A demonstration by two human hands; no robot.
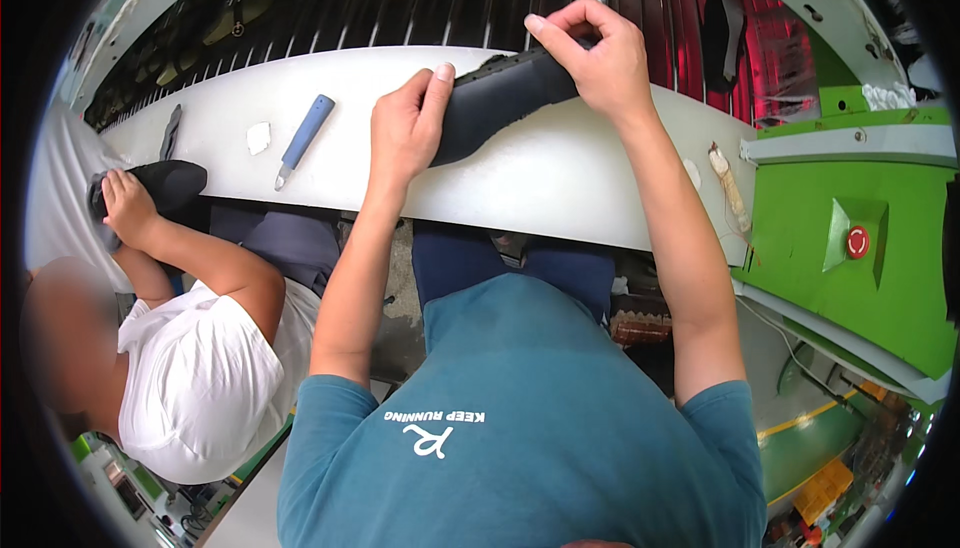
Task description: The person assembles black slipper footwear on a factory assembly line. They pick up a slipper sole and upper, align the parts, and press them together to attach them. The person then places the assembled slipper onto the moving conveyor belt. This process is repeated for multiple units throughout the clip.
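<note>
Left fingers closed on black shoe piece | right fingers curled round its other end | likely checking it; next needs steady hold

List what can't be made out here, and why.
All head view:
Black piece, ends: partly covered by the left hand and right hand.
Its underside: turned away from the camera.
Co-worker's dark piece, part: behind the co-worker's hand.
Green machine, right side: cut off by the dark picture rim.
</note>
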